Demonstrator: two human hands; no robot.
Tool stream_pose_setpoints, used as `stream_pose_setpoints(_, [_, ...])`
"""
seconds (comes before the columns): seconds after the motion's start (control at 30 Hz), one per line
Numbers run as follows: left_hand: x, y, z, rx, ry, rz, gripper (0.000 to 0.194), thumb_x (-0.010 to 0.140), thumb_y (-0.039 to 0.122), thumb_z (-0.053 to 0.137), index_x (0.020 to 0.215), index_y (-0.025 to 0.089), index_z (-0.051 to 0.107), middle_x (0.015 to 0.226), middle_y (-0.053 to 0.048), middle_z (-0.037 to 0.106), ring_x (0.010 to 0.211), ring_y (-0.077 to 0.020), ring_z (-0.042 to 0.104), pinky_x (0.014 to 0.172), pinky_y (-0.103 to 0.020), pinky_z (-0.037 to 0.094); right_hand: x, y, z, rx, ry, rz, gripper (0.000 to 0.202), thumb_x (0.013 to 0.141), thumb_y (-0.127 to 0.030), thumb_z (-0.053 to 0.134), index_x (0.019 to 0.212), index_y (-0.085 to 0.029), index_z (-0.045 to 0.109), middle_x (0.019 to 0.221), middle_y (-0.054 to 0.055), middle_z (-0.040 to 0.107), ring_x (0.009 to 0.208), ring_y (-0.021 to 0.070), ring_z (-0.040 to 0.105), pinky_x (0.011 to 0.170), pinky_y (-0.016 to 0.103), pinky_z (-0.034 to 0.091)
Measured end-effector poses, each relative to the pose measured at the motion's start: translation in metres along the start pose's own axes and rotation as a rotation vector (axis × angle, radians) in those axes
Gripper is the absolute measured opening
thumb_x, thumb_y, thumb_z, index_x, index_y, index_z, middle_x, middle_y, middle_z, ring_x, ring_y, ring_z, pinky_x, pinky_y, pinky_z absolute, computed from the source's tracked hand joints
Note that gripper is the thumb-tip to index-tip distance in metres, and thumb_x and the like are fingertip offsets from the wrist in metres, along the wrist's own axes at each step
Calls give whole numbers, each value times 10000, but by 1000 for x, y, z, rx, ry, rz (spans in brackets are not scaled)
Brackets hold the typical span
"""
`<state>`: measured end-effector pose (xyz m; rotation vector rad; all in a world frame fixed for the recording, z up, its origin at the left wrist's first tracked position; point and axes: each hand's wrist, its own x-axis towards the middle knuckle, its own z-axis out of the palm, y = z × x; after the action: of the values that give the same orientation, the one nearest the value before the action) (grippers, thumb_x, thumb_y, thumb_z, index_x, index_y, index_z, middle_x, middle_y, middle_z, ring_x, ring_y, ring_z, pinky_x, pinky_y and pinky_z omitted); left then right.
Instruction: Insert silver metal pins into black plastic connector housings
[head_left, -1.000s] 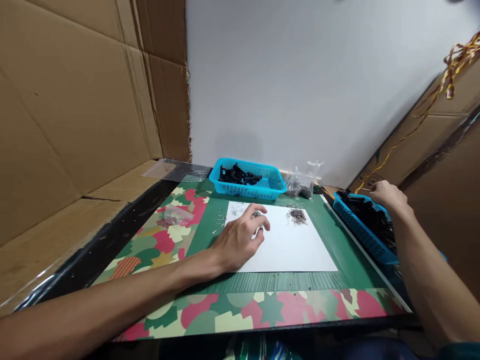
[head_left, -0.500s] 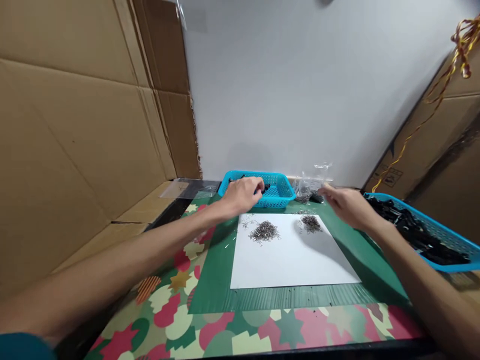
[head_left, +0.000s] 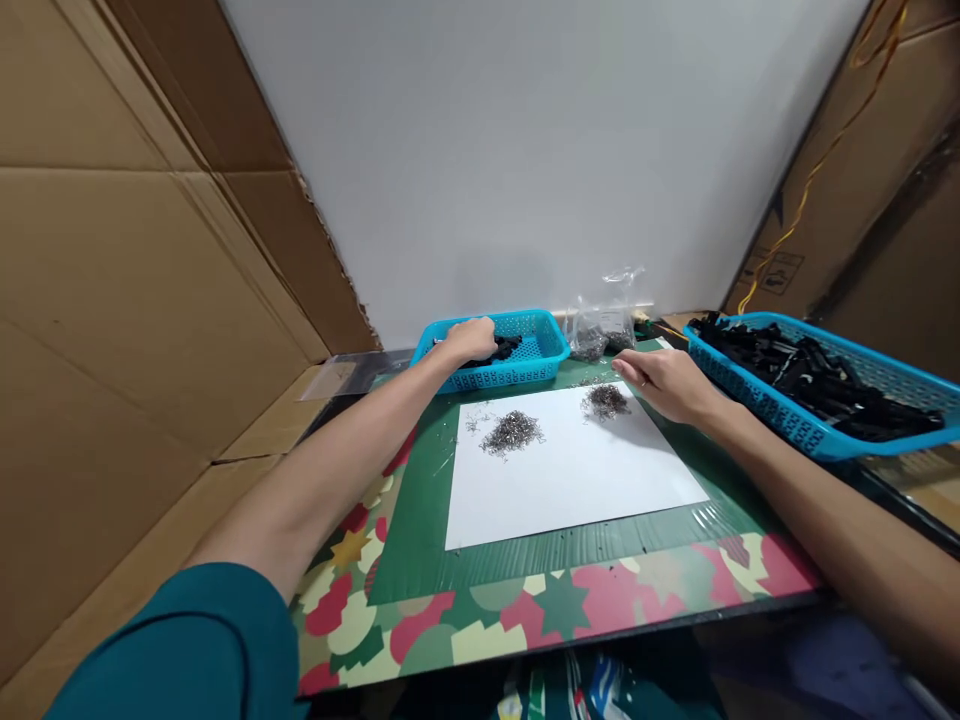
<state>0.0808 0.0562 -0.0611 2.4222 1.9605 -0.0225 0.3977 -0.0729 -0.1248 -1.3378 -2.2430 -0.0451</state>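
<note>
My left hand [head_left: 474, 340] reaches down into the near blue basket [head_left: 559, 358], over small black parts [head_left: 507, 346]. Its fingers curl downward and their tips are hidden, so whether they grip a part does not show. To the right, my right hand [head_left: 666, 382] hovers by the far right corner of a white sheet [head_left: 577, 490], thumb and fingertips pinched together. Anything between them is too small to make out. On the sheet lie a larger pile of tiny metal pieces [head_left: 513, 431] and a smaller metal pile [head_left: 606, 400].
A larger blue basket [head_left: 825, 445] heaped with black parts [head_left: 817, 380] stands at the right. Clear plastic bags [head_left: 600, 335] of small pieces lean by the white wall [head_left: 465, 150]. Cardboard [head_left: 150, 270] closes off the left. A green mat [head_left: 420, 500] lies under the sheet.
My left hand has lowered farther into the near basket. My right hand has come down from beside the bags toward the sheet's corner. The camera view has shifted and tilted.
</note>
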Motion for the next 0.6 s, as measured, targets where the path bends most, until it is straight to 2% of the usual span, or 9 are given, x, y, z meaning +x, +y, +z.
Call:
stream_pose_setpoints(0.1, [-1,0,5,-15,10,-19,135,876,259,745,979,173,730,996,-170,756,1038,-350,694,808,-385,466,0,-3,1,17,-8,-25,432,1076,-466,312,773,-241,523,624,33,505,574,209,454,613,329,229])
stream_pose_setpoints(0.2, [-1,3,9,-38,6,-44,153,875,264,765,976,159,720,995,-177,755,1038,-348,694,818,-380,468,-1,-7,2,29,-22,-51,412,1065,-459,339,787,-238,550,614,32,501,564,206,445,610,327,224])
stream_pose_setpoints(0.4, [-4,7,6,-86,51,-74,244,964,370,706,1025,133,704,1041,-122,739,992,-262,690,891,-404,513,0,-16,6,46,-39,-21,307,1010,-366,447,877,-227,686,597,26,537,543,189,442,608,325,249])
stream_pose_setpoints(0.53, [-12,-1,-5,-158,143,-72,143,945,276,705,933,134,708,983,-168,750,983,-307,694,829,-374,474,2,-26,11,219,-172,5,245,959,-391,579,919,-223,752,658,26,611,576,176,488,606,320,290])
stream_pose_setpoints(0.6, [-21,-7,-14,-209,215,-60,122,965,255,669,960,137,702,1007,-169,750,965,-289,681,807,-355,459,3,-32,14,269,-246,0,256,938,-431,632,893,-216,765,693,32,630,604,173,503,595,315,297])
